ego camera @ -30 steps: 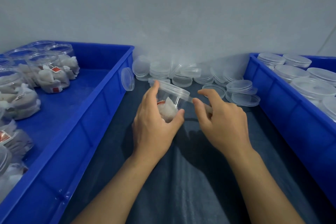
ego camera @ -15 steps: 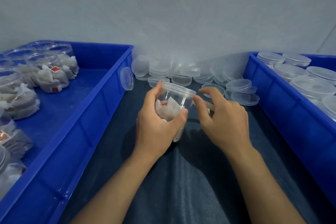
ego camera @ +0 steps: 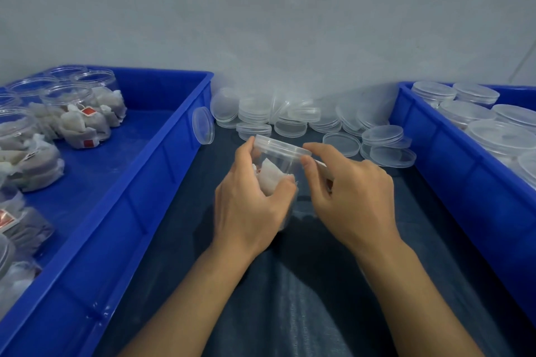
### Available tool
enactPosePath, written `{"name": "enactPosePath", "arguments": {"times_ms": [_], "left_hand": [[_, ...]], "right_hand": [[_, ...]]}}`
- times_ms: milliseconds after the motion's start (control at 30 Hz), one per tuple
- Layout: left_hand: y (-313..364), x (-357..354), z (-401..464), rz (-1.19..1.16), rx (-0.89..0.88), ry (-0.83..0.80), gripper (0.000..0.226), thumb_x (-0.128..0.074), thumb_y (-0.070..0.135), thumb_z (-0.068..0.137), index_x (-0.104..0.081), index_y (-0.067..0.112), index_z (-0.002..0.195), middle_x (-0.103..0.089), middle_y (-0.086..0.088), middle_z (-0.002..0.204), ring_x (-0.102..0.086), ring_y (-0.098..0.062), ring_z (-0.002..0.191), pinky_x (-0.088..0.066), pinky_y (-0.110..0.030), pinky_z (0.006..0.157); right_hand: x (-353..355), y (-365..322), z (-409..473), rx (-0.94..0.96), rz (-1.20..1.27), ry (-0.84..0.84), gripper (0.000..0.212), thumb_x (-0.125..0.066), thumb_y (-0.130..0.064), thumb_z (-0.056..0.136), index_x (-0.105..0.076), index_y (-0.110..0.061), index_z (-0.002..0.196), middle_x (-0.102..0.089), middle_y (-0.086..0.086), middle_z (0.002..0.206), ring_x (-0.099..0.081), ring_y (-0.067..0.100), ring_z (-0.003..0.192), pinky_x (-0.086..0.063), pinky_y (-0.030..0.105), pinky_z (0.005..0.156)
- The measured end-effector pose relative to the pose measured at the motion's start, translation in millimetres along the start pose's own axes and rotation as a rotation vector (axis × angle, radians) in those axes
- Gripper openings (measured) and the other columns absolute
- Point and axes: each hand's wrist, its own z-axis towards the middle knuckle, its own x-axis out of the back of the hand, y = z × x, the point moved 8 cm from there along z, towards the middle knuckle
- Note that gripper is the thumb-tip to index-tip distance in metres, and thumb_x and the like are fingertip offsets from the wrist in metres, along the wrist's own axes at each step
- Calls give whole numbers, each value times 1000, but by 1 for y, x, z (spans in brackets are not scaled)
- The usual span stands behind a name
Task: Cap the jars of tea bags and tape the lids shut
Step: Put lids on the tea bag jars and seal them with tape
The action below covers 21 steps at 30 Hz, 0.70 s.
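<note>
Clear plastic jar [ego camera: 278, 171] held just above the dark cloth-covered counter [ego camera: 290, 298], midway between the two blue crates, tilted slightly, lid [ego camera: 282, 145] already on top. Left hand [ego camera: 249, 200] wrapped round the jar's body, thumb on the near side, fingers curled behind. Right hand [ego camera: 351, 191] pinching at the lid's right rim with thumb and forefinger, apparently pressing a strip of clear tape [ego camera: 320, 164] there (tape barely visible, so hard to be sure).

Probably very light: thin see-through wall, a few soft tea bags [ego camera: 271, 177] inside. Wall likely to flex under a hard squeeze, and smooth plastic apt to slip; best held round the middle as now, with pressure kept for the stiffer lid rim.

Room to move: open cloth toward the body, well clear. Left crate [ego camera: 139, 182] wall near the left wrist, with uncapped jars [ego camera: 78, 113] of tea bags inside. Right crate [ego camera: 452, 171] holding capped jars [ego camera: 464, 113]. Loose spare lids [ego camera: 290, 122] piled along the wall just behind the held jar, one propped against the left crate's corner; easy to knock on any forward reach.
</note>
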Motion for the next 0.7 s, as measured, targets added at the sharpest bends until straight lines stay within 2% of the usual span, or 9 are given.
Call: {"name": "enactPosePath", "arguments": {"times_ms": [67, 133, 200, 300, 400, 467, 533, 700], "left_hand": [[2, 1, 0, -17, 1, 7, 78, -50, 67, 78, -45, 31, 147, -66, 18, 123, -64, 0, 103, -48, -17, 81], [2, 2, 0, -76, 21, 18, 79, -52, 73, 79, -47, 30, 145, -65, 17, 127, -64, -1, 111, -52, -26, 89], [-1, 2, 0, -135, 68, 47, 80, -53, 80, 79, -48, 31, 142, -66, 16, 129, -64, -3, 118, -54, -34, 97], [-6, 5, 3, -168, 117, 114, 70, -52, 81, 82, -51, 34, 133, -69, 16, 119, -66, -4, 112, -56, -41, 95], [-11, 5, 5, -214, 141, 139, 60, -54, 79, 85, -53, 36, 127, -70, 18, 111, -66, 1, 104, -56, -33, 88], [-12, 6, 5, -234, 145, 150, 57, -54, 78, 86, -53, 36, 125, -70, 19, 109, -65, 3, 104, -52, -24, 84], [-13, 7, 5, -255, 147, 160, 55, -54, 76, 87, -54, 35, 124, -69, 19, 108, -65, 3, 104, -49, -18, 81], [-13, 9, 6, -290, 134, 149, 46, -58, 68, 92, -56, 33, 121, -71, 17, 106, -68, -1, 101, -49, -15, 79]], "right_hand": [[0, -5, 0, 11, -14, 4, 27, -59, -35, 103, -77, -20, 117, -64, -6, 59, -57, 25, 52, -44, 34, 58], [1, -8, -2, 20, 1, 6, 30, -55, -30, 102, -76, -18, 119, -66, -4, 61, -59, 27, 53, -44, 35, 57], [1, -12, -4, 24, 27, -17, 41, -45, -26, 98, -73, -15, 125, -68, -4, 65, -60, 26, 56, -38, 33, 56], [-1, -15, -4, 19, 52, -75, 55, -36, -26, 91, -68, -18, 134, -62, -8, 65, -57, 23, 58, -30, 31, 56], [-4, -13, -3, 24, 58, -124, 56, -36, -28, 91, -64, -25, 139, -39, -18, 59, -52, 20, 56, -34, 33, 52], [-4, -5, -2, 7, 78, -139, 50, -38, -31, 94, -61, -29, 139, -33, -19, 55, -48, 19, 53, -43, 38, 51], [-1, 3, -1, -3, 91, -112, 42, -44, -36, 99, -62, -29, 137, -36, -17, 54, -46, 17, 51, -45, 38, 52], [-2, 13, -1, -18, 104, -105, 35, -52, -38, 101, -64, -29, 132, -52, -12, 62, -47, 14, 60, -36, 31, 63]]}}
